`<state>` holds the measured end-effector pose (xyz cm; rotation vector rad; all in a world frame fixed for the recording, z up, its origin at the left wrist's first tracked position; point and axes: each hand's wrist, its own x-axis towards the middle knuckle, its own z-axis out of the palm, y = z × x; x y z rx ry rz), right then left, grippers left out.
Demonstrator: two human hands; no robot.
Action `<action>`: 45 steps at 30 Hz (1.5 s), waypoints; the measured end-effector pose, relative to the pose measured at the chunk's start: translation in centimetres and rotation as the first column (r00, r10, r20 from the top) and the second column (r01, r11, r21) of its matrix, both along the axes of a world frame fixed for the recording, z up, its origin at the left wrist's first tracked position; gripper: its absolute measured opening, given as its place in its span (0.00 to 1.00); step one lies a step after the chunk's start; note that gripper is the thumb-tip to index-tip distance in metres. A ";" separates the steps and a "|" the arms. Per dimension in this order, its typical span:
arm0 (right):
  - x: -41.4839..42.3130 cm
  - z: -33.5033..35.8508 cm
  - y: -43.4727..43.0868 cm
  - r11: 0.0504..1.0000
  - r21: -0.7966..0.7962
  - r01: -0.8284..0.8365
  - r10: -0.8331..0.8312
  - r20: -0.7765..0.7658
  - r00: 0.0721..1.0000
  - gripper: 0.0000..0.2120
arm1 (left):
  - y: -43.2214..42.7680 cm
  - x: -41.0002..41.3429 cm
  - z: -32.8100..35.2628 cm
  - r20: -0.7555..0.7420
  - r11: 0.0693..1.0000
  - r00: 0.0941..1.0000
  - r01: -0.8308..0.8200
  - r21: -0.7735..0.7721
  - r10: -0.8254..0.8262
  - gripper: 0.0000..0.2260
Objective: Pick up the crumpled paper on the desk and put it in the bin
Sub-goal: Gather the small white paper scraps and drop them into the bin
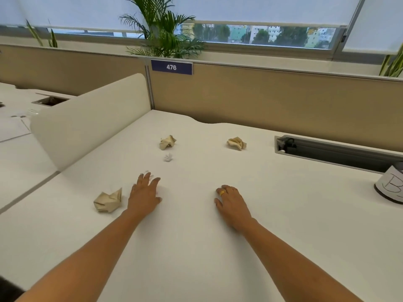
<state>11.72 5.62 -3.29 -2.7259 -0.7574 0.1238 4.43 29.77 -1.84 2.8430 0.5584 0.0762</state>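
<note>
Both hands empty over the worktop, paper not yet picked up.

The left hand (145,195) had its fingers spread wide and the right hand (231,203) had them loosely bent; neither held anything. The nearest crumpled paper (108,201) sat on the worktop (196,247) just beside the left hand, at its 9 o'clock. Two tan balls (167,142) (236,143) and a white scrap (168,157) lay between 12 and 1 o'clock. The bin (390,188) stood at 3 o'clock, well apart. The best move was probably to cup the near ball from above with the left fingers, closing gently so it didn't skid away.
</note>
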 end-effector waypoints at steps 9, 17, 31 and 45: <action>2.4 0.8 9.2 0.997 0.051 -0.050 0.054 -0.085 0.995 0.21 | 5.2 2.9 0.4 -0.135 0.947 0.988 0.027 -0.321 -0.074 0.39; 5.0 2.1 15.8 0.996 0.032 -0.079 0.083 -0.156 0.984 0.28 | 5.9 5.2 -0.2 -0.084 0.908 0.983 0.117 -0.403 -0.164 0.35; 8.4 1.6 21.6 0.976 -0.141 -0.165 0.140 -0.176 0.974 0.26 | 6.0 4.9 -2.0 0.005 0.976 0.981 0.196 -0.091 -0.196 0.16; 4.9 1.3 17.1 0.993 0.016 -0.116 0.116 -0.033 0.993 0.10 | 5.2 3.9 -2.1 0.058 0.978 0.982 0.173 0.114 -0.180 0.07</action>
